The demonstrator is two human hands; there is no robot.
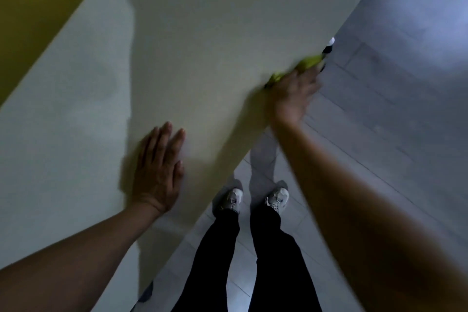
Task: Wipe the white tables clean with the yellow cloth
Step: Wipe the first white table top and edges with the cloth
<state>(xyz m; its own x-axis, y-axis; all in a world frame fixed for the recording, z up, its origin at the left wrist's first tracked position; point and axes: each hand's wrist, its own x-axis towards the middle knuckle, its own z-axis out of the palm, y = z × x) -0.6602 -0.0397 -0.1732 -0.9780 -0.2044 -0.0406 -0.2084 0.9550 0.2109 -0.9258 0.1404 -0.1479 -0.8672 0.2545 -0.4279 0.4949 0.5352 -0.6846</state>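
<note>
The right hand (291, 95) presses the yellow cloth (307, 64) flat on the white table (202, 45), mid-wipe; its grip is too blurred to tell. The left hand (158, 172) lies flat and spread beside it. Much table looks left to wipe.

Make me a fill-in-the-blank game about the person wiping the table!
1. The cloth under the right hand is ____ in colour.
2. The left hand rests flat on the white ____.
3. The cloth lies near the table's ____ edge.
4. The person wears black trousers and light ____ on the feet.

Missing words: yellow; table; right; shoes
</note>
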